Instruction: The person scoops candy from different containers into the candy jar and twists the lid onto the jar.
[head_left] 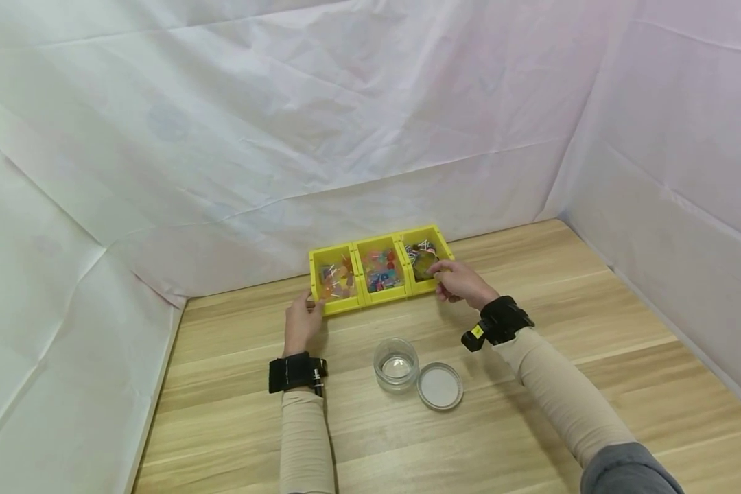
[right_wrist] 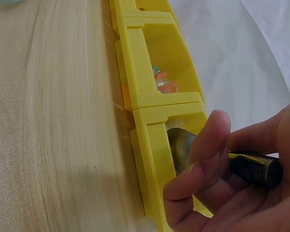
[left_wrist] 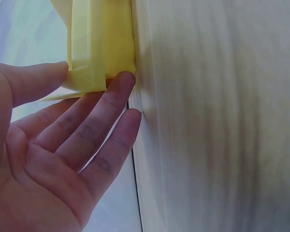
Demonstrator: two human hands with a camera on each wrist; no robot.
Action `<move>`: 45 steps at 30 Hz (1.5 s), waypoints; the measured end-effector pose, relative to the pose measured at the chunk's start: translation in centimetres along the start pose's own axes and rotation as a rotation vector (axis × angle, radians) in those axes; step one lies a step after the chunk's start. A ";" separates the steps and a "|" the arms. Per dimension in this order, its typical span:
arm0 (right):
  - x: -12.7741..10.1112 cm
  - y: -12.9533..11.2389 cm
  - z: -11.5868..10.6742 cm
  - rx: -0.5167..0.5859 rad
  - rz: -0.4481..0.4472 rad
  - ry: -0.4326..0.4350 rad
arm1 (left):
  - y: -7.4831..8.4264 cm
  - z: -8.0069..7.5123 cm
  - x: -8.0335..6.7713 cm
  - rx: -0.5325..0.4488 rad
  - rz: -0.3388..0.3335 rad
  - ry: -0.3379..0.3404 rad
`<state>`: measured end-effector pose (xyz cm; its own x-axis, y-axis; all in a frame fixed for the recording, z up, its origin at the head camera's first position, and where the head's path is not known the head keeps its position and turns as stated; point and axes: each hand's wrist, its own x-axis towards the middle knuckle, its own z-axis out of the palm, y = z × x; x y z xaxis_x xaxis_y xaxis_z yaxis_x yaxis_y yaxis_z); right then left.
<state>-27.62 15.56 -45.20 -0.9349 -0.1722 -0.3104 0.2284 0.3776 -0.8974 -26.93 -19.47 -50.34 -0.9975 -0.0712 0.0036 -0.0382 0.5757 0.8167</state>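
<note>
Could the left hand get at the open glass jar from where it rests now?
Probably yes. The left hand touches the yellow tray with straight fingers and holds nothing, and only bare table separates it from the glass jar.

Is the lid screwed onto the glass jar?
No, in the head view the lid lies flat on the table just beside the open glass jar.
</note>
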 end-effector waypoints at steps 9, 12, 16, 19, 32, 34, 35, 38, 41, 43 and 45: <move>0.1 0.3 0.6 0.039 -0.021 -0.003 | -0.1 -0.1 -0.1 0.002 -0.007 -0.005; 0.4 0.4 0.9 0.055 -0.027 0.006 | -0.2 -0.1 0.0 0.005 -0.006 -0.002; 0.6 0.7 1.1 0.053 -0.031 0.015 | -0.4 0.0 0.1 0.011 0.000 0.002; 0.8 0.9 1.1 0.042 -0.032 0.021 | -0.4 0.0 0.2 0.014 -0.001 -0.001; 0.7 0.7 0.0 0.025 -0.015 -0.007 | -0.3 0.1 0.2 0.015 0.002 -0.003; 0.4 0.3 -0.4 0.028 -0.005 -0.011 | -0.3 0.2 0.2 0.017 -0.001 -0.008; 0.3 0.1 -0.5 0.033 -0.002 -0.015 | -0.3 0.2 0.2 0.019 -0.001 -0.008; 0.1 -0.4 -0.7 0.055 0.012 -0.027 | -0.3 0.2 0.2 0.016 -0.003 -0.005; 0.2 -0.5 -0.6 0.103 0.044 -0.025 | -0.3 0.1 0.2 0.012 0.000 -0.005; 0.4 -0.5 -0.5 0.131 0.059 -0.025 | -0.2 0.0 0.2 0.007 0.002 -0.007; 0.6 -0.3 -0.3 0.161 0.075 -0.013 | -0.2 0.0 0.1 0.004 0.004 -0.006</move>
<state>-28.39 15.60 -45.01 -0.9104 -0.1610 -0.3812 0.3387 0.2395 -0.9099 -27.06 -19.60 -50.55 -0.9980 -0.0638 0.0033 -0.0344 0.5793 0.8144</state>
